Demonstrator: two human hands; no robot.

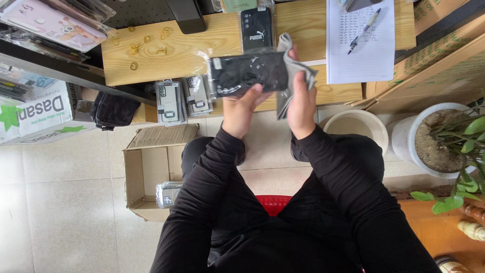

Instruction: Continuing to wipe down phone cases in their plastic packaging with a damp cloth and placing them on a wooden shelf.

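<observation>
Left hand point(241, 108): we are pinching the lower edge of a black phone case in a clear plastic sleeve point(248, 73), fingers closed on it, holding it flat in the air above the desk's front edge.
Right hand point(301, 103): we are gripping a grey cloth point(295, 71) bunched in our closed fingers, pressing it against the sleeve's right end.
Step in hand: by our reading, we are wiping the sleeved case, with the cloth working at its right side.
Next move: it is likely calling for a steady hold by the left hand while the cloth is sliding across the rest of the sleeve.
Nearby: another packaged black case point(256, 29) is lying on the wooden desk point(182, 50) just beyond; two clear packaged cases point(182, 98) are sitting at the left; an open cardboard box point(151, 172) is standing on the floor below.
</observation>
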